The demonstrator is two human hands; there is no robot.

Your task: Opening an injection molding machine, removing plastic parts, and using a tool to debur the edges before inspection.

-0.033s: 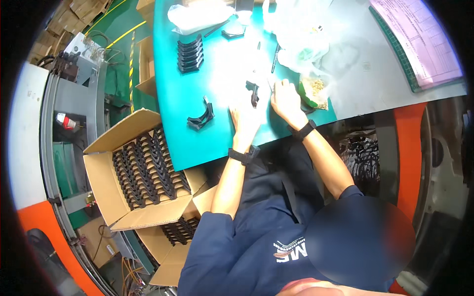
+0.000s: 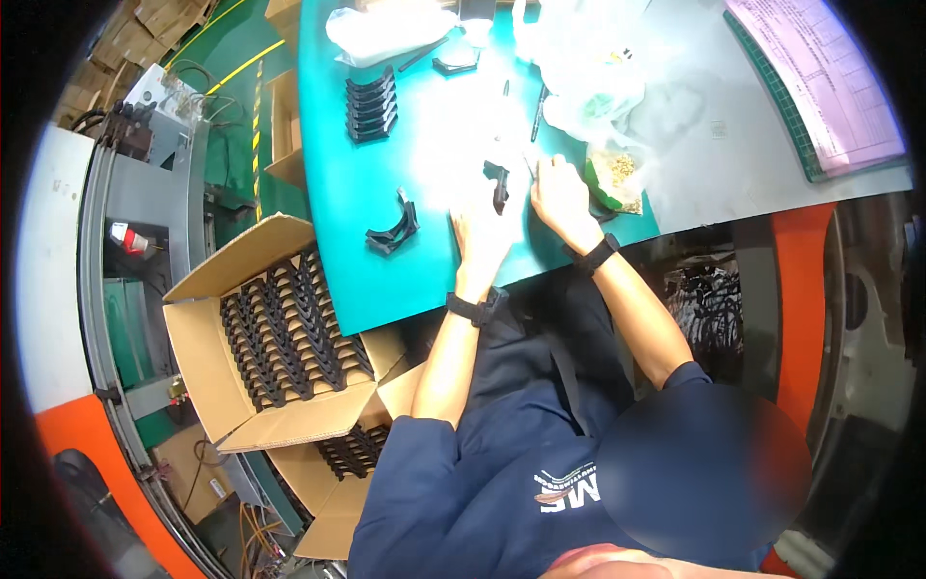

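My left hand (image 2: 482,230) is closed around a small black plastic bracket (image 2: 497,183) over the teal mat; glare washes out its fingers. Just to the right, my right hand (image 2: 561,198) has its fingertips pinched together, pointing toward the bracket. A thin pale sliver shows by those fingertips, too bright to make out. Left of my hands lies a loose curved black bracket (image 2: 394,227). Farther back is a neat row of several similar brackets (image 2: 371,108). An opened bag of small brass-coloured parts (image 2: 622,179) rests beside my right hand.
Cardboard boxes, one with rows of black brackets (image 2: 289,333), stand left of the table. At the back are a white plastic bag (image 2: 391,37), another bracket (image 2: 455,66), a black pen-like stick (image 2: 538,114) and clear bags (image 2: 593,92). Pink papers (image 2: 820,82) lie far right.
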